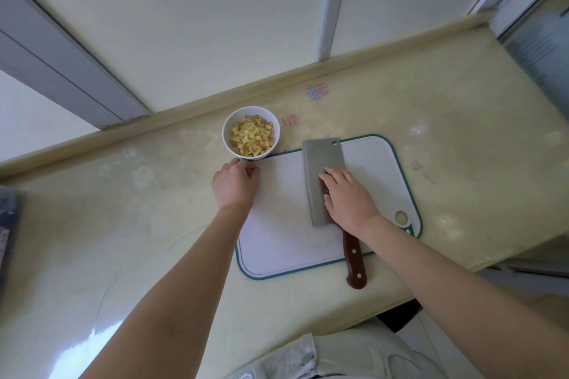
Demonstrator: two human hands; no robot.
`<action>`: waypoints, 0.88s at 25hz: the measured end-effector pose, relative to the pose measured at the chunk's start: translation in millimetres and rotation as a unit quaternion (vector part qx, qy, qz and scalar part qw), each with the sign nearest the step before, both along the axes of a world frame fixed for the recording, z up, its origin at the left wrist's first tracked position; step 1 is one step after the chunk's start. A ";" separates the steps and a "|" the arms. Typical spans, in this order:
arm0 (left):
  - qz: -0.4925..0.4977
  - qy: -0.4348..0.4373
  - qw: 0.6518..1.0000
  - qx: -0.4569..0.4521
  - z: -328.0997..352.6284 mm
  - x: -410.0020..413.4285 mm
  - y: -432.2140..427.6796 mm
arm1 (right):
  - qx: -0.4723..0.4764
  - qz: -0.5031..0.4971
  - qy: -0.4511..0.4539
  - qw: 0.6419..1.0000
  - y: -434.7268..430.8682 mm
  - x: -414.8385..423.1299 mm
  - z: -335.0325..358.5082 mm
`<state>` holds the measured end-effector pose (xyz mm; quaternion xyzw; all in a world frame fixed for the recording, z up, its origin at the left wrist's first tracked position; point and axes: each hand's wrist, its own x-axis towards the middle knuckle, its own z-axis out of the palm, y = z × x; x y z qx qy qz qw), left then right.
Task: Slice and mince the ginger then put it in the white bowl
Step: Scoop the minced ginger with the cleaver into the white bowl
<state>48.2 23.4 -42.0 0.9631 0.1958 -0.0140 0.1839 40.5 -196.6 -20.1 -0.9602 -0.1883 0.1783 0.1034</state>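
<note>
Right hand [348, 201]: fingers flat on cleaver [320, 157], lying lengthwise on cutting board [277, 224]. Left hand [235, 184]: nearer, curled against white bowl [227, 138] of minced ginger [252, 135]; grip unclear.

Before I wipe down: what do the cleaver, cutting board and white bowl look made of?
Cleaver blade: dull grey metal, probably steel; handle: dark reddish wood, it seems, with pale rivets. Cutting board: likely plastic, smooth white with a teal rim. White bowl: glossy, probably glazed ceramic; plastic cannot be ruled out.
</note>
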 end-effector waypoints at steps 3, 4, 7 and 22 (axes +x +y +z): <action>0.041 0.036 0.998 -0.016 2.7 3.2 -7.3 | -0.001 0.004 0.001 1.000 0.4 0.9 -0.4; 0.043 0.047 0.998 -0.019 3.6 2.6 -8.9 | -0.002 0.005 -0.001 1.000 0.4 1.2 -0.6; -0.060 -0.017 0.998 -0.030 12.8 -10.1 -14.8 | -0.002 0.006 0.003 1.000 -0.6 0.5 -0.2; -0.188 0.046 0.962 0.191 67.0 51.3 3.0 | -0.002 0.031 0.016 0.999 -6.5 6.3 4.8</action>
